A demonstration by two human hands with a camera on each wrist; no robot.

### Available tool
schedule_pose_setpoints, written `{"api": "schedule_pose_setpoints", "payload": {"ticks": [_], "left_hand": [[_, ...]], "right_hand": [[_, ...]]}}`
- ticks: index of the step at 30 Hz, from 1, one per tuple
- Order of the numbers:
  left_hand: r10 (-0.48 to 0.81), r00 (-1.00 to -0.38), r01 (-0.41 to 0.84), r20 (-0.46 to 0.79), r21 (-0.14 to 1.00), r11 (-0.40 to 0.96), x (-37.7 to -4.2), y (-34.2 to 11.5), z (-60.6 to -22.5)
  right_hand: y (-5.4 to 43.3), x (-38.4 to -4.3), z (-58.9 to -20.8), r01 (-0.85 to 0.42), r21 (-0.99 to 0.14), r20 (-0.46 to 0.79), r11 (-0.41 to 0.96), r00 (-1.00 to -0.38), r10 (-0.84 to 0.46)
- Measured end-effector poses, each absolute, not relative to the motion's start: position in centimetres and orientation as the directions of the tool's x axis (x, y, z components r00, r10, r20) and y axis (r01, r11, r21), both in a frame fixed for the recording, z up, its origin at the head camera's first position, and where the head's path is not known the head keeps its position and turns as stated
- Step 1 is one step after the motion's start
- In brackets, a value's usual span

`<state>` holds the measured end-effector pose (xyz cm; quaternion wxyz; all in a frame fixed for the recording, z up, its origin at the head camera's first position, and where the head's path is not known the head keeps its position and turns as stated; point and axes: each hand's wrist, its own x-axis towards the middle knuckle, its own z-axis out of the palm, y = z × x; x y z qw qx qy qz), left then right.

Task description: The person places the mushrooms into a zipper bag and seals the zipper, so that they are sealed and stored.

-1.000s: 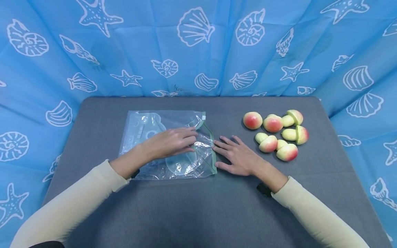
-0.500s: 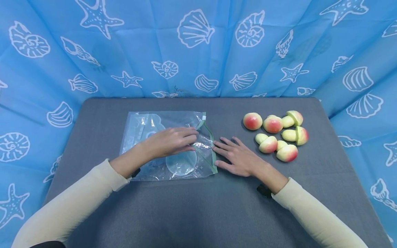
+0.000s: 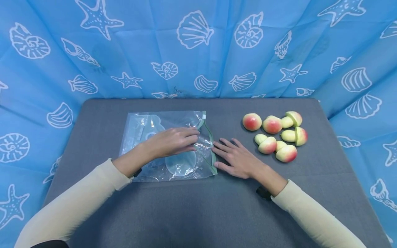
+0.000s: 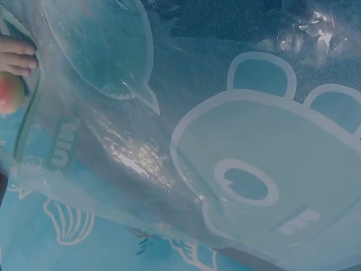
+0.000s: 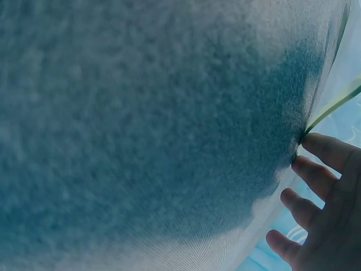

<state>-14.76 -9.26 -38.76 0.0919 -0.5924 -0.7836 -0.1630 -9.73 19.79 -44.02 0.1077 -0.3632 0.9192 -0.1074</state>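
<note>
A clear zip bag (image 3: 181, 167) with a printed bear lies flat on the left half of the table, its green-edged mouth facing right and parted. My left hand (image 3: 173, 140) reaches across the bag and pinches the upper lip, drawing it back leftward. At the lower lip, the spread straight fingers of my right hand (image 3: 237, 159) press along the green edge. In the left wrist view the bear print (image 4: 265, 147) fills much of the picture, and the left hand is out of sight. The right wrist view shows the right fingertips (image 5: 310, 141) at the green strip.
Several toy mushrooms (image 3: 267, 144) with red-blushed caps lie grouped to the right of the right hand. A white slider (image 3: 203, 117) sits at the far end of the bag's mouth. Behind the grey table (image 3: 186, 213) hangs a blue shell-patterned curtain (image 3: 214, 44).
</note>
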Motion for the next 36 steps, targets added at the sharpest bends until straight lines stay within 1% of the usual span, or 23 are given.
{"api": "schedule_pose_setpoints", "payload": {"ticks": [17,25,36], "left_hand": [[0.898,-0.288,0.956,0.332,0.146,0.253,-14.8,-9.0,-38.8],[0.897,-0.288,0.957,0.335,0.145,0.253,-15.0,-8.9,-38.8],[0.898,-0.291,0.955,0.331,0.159,0.250,-15.3,-8.5,-38.9]], "right_hand": [[19.8,-9.1,-43.9,-0.664,-0.250,-0.106,0.705,-0.704,-0.702],[19.9,-8.8,-43.7,-0.673,-0.263,-0.106,0.691,-0.692,-0.714],[20.4,-8.6,-43.2,-0.662,-0.263,-0.102,0.702,-0.705,-0.702]]}}
